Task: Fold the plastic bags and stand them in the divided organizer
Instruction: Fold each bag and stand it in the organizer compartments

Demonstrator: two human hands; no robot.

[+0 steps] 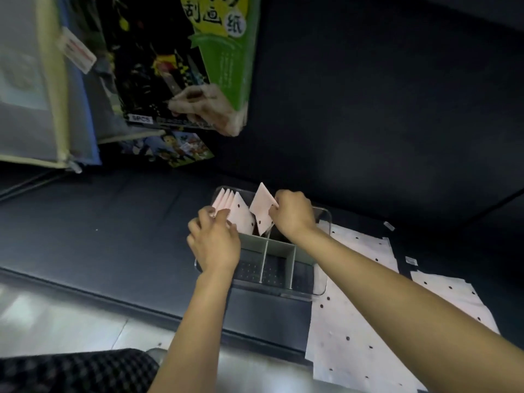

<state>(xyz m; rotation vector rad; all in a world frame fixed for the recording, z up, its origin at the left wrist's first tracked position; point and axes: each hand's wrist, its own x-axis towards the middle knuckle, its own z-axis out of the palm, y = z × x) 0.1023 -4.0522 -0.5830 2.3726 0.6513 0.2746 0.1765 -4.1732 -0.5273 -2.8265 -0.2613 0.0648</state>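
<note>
Far end of the divided organizer [323,219] hidden behind the right hand [293,215] and folded bags [241,214]. Fingertips of the left hand [214,242] tucked among those bags, out of sight. Flat dotted bags [354,321] cut off at the lower edge. Poster [181,63] blurred, cropped at the top.

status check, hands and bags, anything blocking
Right hand pinching a folded bag over the organizer. Left hand holding the standing folded bags. Nothing blocking.
</note>
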